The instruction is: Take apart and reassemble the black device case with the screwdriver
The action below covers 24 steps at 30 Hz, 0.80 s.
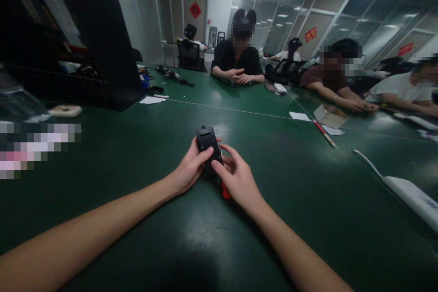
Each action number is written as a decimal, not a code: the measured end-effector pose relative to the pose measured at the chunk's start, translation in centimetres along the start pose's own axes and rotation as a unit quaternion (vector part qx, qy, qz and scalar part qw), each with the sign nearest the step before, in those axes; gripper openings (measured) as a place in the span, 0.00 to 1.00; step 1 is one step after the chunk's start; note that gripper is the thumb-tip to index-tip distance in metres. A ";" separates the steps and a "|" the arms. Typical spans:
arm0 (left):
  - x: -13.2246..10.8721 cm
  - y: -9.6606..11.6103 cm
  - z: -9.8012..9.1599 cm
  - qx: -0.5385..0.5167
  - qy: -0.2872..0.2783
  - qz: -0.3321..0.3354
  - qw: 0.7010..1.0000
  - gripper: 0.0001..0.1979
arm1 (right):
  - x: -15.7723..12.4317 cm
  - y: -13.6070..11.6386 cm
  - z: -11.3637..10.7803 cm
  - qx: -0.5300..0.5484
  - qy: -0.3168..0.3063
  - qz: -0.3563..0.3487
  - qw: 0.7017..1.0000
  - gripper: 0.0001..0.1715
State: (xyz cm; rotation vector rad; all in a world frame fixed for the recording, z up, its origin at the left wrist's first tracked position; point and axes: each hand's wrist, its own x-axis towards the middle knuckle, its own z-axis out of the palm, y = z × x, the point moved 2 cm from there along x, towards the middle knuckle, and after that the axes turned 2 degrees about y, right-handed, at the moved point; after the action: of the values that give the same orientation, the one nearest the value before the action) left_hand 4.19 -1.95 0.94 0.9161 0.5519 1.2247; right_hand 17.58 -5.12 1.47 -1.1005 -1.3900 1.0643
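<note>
A flat black rectangular device [207, 139] is held up over the green table, with a slot near its top end and a small loop above it. My left hand [189, 167] is closed around its left side, thumb lying across the front. On the other side, my right hand [242, 180] grips the lower right edge, its thumb on the front and its fingers curled behind. A red piece [225, 190] pokes out below the device beside my right palm; what it belongs to is hidden.
On the green table [137, 237], a large black panel [102, 45] stands at the left. To the right are an open cardboard box [330, 116], a red stick [324, 133] and a white power strip [410, 194]. Several people sit beyond, one in black [237, 61] opposite.
</note>
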 end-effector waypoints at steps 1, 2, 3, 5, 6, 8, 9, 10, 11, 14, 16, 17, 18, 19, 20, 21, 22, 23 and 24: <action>0.0 0.0 -0.1 0.007 -0.007 0.000 1.000 0.24 | 0.0 0.1 0.0 0.015 0.002 0.007 1.000 0.28; 0.0 0.0 -0.2 0.010 -0.011 -0.002 1.000 0.24 | 0.0 0.1 -0.1 0.030 0.007 0.011 0.999 0.26; 0.0 0.0 -0.3 0.010 -0.012 -0.004 1.000 0.25 | 0.0 0.2 -0.1 0.044 0.016 0.013 0.999 0.25; -0.2 0.0 -0.6 0.007 -0.005 -0.009 1.000 0.27 | -0.2 0.2 -0.4 0.070 0.050 0.010 0.996 0.25; -0.3 0.0 -0.7 0.008 -0.001 -0.012 1.000 0.28 | -0.4 0.1 -0.5 0.083 0.070 0.007 0.994 0.25; -0.6 -0.1 -0.9 0.024 0.003 -0.017 1.000 0.27 | -0.8 0.1 -0.8 0.106 0.116 -0.004 0.988 0.26; -0.7 -0.1 -1.0 0.038 0.004 -0.017 0.999 0.25 | -1.0 0.0 -0.8 0.113 0.136 -0.010 0.984 0.26; -0.8 -0.2 -1.0 0.054 0.008 -0.015 0.998 0.22 | -1.2 0.0 -0.9 0.114 0.150 -0.014 0.982 0.26; -0.9 -0.2 -1.1 0.067 0.012 -0.015 0.998 0.19 | -1.4 0.0 -0.9 0.111 0.158 -0.017 0.981 0.25; -0.9 -0.4 -1.2 0.071 0.031 -0.014 0.997 0.16 | -1.7 0.1 -0.8 0.094 0.154 -0.010 0.984 0.22; -0.8 -0.5 -1.2 0.068 0.037 -0.016 0.997 0.16 | -1.7 0.1 -0.7 0.088 0.149 -0.006 0.985 0.20; -0.7 -0.6 -1.1 0.072 0.037 -0.017 0.997 0.17 | -1.7 0.2 -0.7 0.086 0.152 -0.006 0.985 0.20; -0.7 -0.7 -1.0 0.079 0.035 -0.018 0.996 0.18 | -1.7 0.2 -0.6 0.083 0.158 -0.007 0.984 0.19; -0.7 -0.8 -0.9 0.088 0.030 -0.021 0.995 0.19 | -1.6 0.2 -0.5 0.080 0.163 -0.007 0.983 0.19; -0.7 -0.9 -0.8 0.099 0.023 -0.023 0.995 0.19 | -1.6 0.2 -0.4 0.077 0.166 -0.010 0.983 0.18; -0.8 -0.9 -0.7 0.110 0.014 -0.025 0.994 0.19 | -1.5 0.2 -0.2 0.074 0.165 -0.012 0.983 0.17; -0.9 -1.0 -0.6 0.118 0.004 -0.026 0.993 0.19 | -1.5 0.2 -0.1 0.074 0.159 -0.016 0.984 0.17; -0.9 -1.0 -0.6 0.123 -0.005 -0.026 0.992 0.18 | -1.5 0.2 0.1 0.073 0.149 -0.020 0.986 0.17; -1.0 -1.0 -0.6 0.126 -0.011 -0.023 0.992 0.18 | -1.4 0.2 0.2 0.070 0.138 -0.025 0.988 0.17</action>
State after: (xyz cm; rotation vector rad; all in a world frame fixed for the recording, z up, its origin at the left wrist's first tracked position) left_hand 4.02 -2.78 -0.34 1.1216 0.7167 1.1175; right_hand 17.51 -6.48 0.97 -1.0608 -1.1015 0.9195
